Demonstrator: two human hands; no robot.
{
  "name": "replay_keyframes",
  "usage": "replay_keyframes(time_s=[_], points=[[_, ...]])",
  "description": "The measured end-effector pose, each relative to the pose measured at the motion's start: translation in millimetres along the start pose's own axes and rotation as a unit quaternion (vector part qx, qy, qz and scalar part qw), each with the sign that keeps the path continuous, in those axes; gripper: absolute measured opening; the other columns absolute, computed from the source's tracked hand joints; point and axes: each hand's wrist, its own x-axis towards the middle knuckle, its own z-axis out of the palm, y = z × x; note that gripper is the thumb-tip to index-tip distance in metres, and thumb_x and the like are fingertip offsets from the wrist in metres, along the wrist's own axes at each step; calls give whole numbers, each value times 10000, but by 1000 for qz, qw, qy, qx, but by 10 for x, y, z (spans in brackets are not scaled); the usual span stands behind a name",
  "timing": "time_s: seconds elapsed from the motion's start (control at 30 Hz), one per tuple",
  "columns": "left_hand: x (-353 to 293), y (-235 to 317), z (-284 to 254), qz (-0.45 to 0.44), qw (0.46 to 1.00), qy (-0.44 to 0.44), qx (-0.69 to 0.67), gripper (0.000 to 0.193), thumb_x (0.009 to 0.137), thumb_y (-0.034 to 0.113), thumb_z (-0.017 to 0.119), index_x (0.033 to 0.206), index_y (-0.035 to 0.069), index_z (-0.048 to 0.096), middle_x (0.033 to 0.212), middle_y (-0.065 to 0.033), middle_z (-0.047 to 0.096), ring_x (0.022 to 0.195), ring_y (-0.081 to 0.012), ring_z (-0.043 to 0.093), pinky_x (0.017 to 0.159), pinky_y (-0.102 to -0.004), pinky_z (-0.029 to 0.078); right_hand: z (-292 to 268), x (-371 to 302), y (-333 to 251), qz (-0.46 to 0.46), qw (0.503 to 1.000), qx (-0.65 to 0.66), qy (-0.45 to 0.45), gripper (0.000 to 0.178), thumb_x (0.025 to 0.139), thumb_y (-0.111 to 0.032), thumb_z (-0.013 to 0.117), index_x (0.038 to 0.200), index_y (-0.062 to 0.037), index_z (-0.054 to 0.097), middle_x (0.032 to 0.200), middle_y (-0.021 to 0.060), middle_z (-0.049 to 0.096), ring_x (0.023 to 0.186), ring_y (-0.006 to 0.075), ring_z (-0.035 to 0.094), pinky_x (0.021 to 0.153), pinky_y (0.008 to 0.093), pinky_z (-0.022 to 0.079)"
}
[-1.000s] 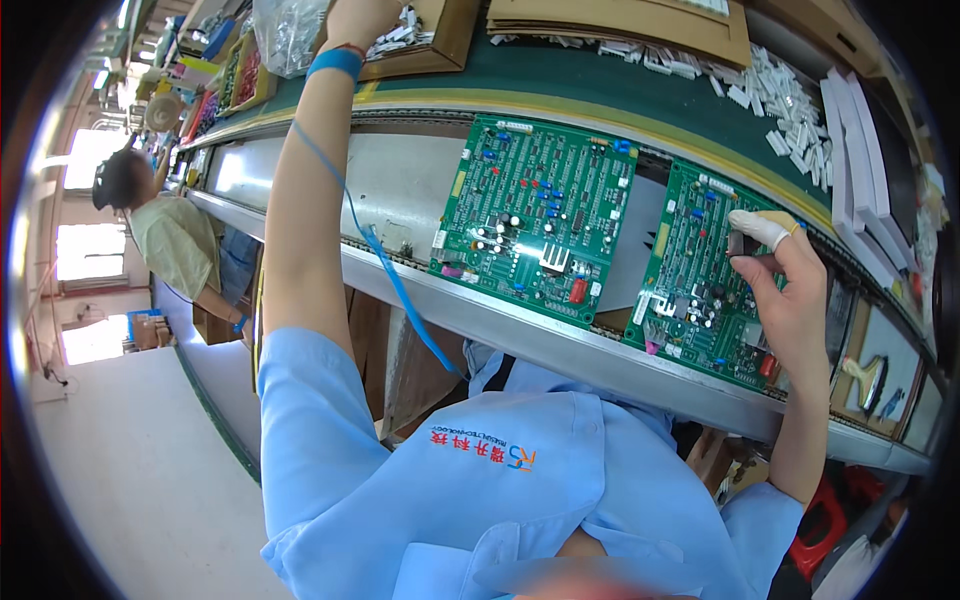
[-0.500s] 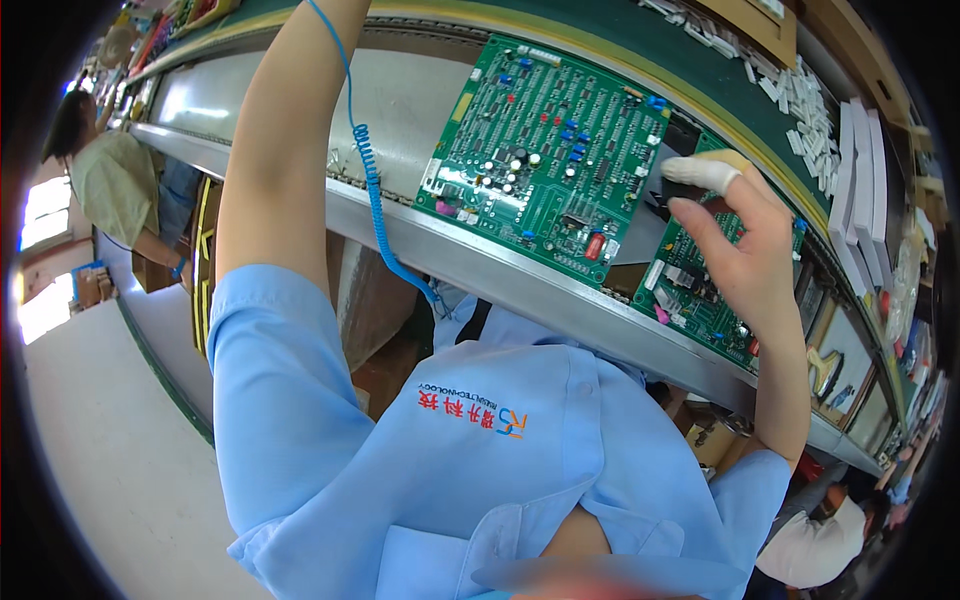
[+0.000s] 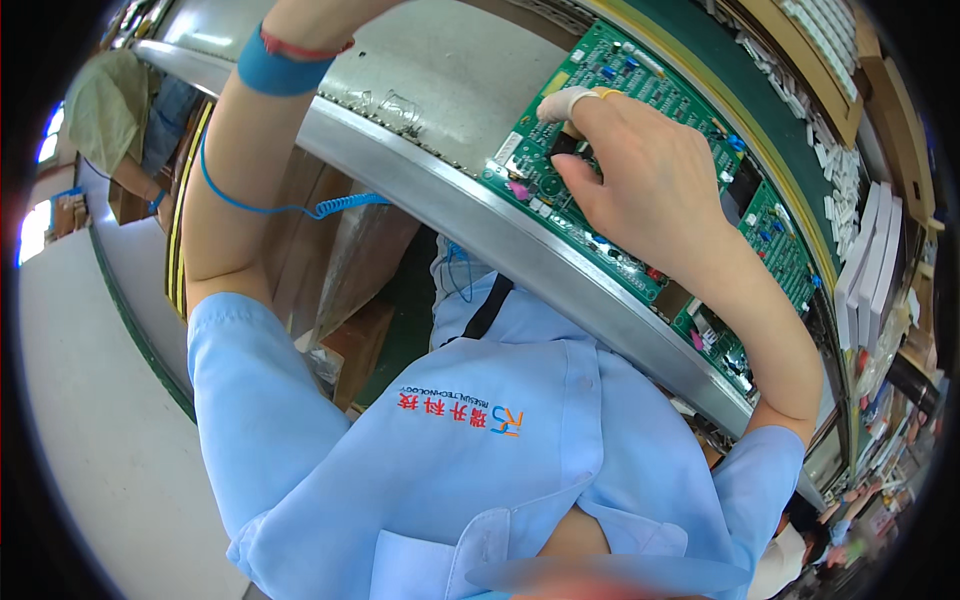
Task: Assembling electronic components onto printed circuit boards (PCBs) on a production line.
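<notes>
A green circuit board [image 3: 520, 165], crowded with small parts, lies on the metal rail track. Over it is my right hand [image 3: 650, 165], its thumb and pale-capped fingers closed round a small black piece [image 3: 566, 146]. The piece is mostly covered by the fingers, so its kind and whether it touches the board cannot be made out. A second green circuit board [image 3: 775, 240] lies to the right, partly behind my forearm. My left hand [image 3: 335, 18] is cut off by the top edge, its fingers hidden. A blue band [image 3: 283, 66] with a coiled cord [image 3: 345, 204] circles that wrist.
The metal rail [image 3: 430, 170] runs between my body and the boards. White strip-like pieces [image 3: 845, 215] lie on the green surface beyond, beside long white bars [image 3: 868, 262]. A cardboard box edge [image 3: 815, 90] stands at the far right. A person [image 3: 110, 110] is at the left.
My right hand has moved left from between the two boards to over the first board, which now lies further right in view. My left forearm has shifted, bringing the wristband into view.
</notes>
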Motion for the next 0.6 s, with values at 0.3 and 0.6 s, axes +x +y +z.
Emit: replay_keyframes(time_s=[0.3,0.6], points=[[-388,-23,-18,-77,995,7,69,200,815,87,672,963,-46,645,861,-129,672,782,-149,641,701,-249,501,79,33,-83,-4,998,-55,-29,284,721,-75,665,995,-89,591,766,62,598,684,242,619,545,357,483],[-503,153,-4,-106,990,-57,77,179,804,86,649,961,7,684,808,-142,685,687,-178,647,645,-264,499,107,11,-131,-28,995,-96,-2,178,731,-44,599,909,-56,591,667,70,532,650,235,607,504,351,472]])
